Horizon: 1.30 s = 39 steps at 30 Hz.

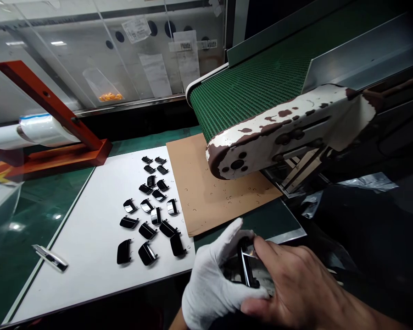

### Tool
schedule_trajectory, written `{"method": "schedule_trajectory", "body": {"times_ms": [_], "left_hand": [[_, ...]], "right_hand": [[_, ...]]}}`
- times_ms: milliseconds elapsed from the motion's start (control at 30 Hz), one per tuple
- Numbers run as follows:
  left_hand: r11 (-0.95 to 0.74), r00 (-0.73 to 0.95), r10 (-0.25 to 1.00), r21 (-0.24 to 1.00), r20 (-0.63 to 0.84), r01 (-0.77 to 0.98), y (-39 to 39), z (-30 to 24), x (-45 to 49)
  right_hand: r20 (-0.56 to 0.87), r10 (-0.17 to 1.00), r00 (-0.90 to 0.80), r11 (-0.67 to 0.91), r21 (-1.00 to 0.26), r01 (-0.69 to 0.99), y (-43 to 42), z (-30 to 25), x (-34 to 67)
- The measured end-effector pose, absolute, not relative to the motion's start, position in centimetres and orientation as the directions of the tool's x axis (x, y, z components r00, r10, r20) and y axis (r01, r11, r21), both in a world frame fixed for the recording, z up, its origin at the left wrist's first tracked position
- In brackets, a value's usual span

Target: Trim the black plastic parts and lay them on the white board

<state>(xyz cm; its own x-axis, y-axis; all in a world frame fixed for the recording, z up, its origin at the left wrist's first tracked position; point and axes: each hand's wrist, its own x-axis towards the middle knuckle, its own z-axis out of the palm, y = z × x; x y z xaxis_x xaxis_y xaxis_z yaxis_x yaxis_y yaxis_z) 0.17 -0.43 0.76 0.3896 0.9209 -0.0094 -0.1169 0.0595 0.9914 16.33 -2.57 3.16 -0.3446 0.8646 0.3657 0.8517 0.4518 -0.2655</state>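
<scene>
In a white glove, my left hand point(211, 275) curls around one side of a small glossy black plastic part point(245, 265), its thumb and fingers at the part's two ends. My bare right hand point(303, 282) grips the same part from the other side, fingers closed at its upper and lower ends. The part is held up in front of the table's near edge, and the hands hide some of it. Several similar black plastic parts point(147, 230) lie spread on a white sheet point(86, 229) to the left.
A green conveyor belt point(248, 87) slopes down to a brown cardboard sheet point(206, 192) dotted with tiny curled scraps. A utility knife point(50, 257) lies at left. Behind it stands an orange-red roll holder point(51, 101) with a clear film roll point(48, 130).
</scene>
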Motion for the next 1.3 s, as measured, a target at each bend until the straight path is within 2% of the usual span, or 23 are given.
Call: {"method": "schedule_trajectory", "body": {"times_ms": [233,633,700,767,867,933,1067,1300], "left_hand": [[0.139,0.398,0.915,0.977,-0.065,-0.162,-0.6,0.3,-0.3],[0.150,0.381,0.920,0.981,-0.092,-0.126,-0.6,0.3,-0.5],[0.160,0.381,0.921,0.972,-0.084,-0.171,-0.6,0.1,-0.2],[0.162,0.380,0.922,0.967,-0.077,-0.198,-0.7,0.0,0.0],[0.125,0.338,0.939,0.977,-0.060,-0.173,-0.6,-0.1,0.3],[0.091,0.304,0.952,0.983,-0.038,-0.161,-0.5,-0.1,0.3],[0.066,0.291,0.957,0.975,-0.001,-0.213,-0.3,-0.4,0.0],[-0.081,0.197,0.971,0.966,0.132,-0.244,-0.3,-1.5,0.5]], "right_hand": [[0.354,0.855,-0.380,0.479,-0.255,0.840,-2.6,2.6,16.3],[0.325,0.849,-0.416,0.507,-0.282,0.814,-2.4,2.2,16.3],[0.374,0.831,-0.412,0.536,-0.341,0.772,-2.4,2.4,16.3],[0.403,0.849,-0.341,0.516,-0.494,0.700,-2.4,2.7,16.4],[0.268,0.951,-0.155,0.309,-0.802,0.511,-2.8,2.8,16.7],[0.148,0.986,-0.079,0.167,-0.911,0.376,-3.3,2.5,16.9],[0.107,0.994,0.016,0.099,-0.960,0.264,-4.5,1.6,16.5],[0.282,0.956,0.083,0.233,-0.899,0.371,-5.1,1.9,15.4]]}}
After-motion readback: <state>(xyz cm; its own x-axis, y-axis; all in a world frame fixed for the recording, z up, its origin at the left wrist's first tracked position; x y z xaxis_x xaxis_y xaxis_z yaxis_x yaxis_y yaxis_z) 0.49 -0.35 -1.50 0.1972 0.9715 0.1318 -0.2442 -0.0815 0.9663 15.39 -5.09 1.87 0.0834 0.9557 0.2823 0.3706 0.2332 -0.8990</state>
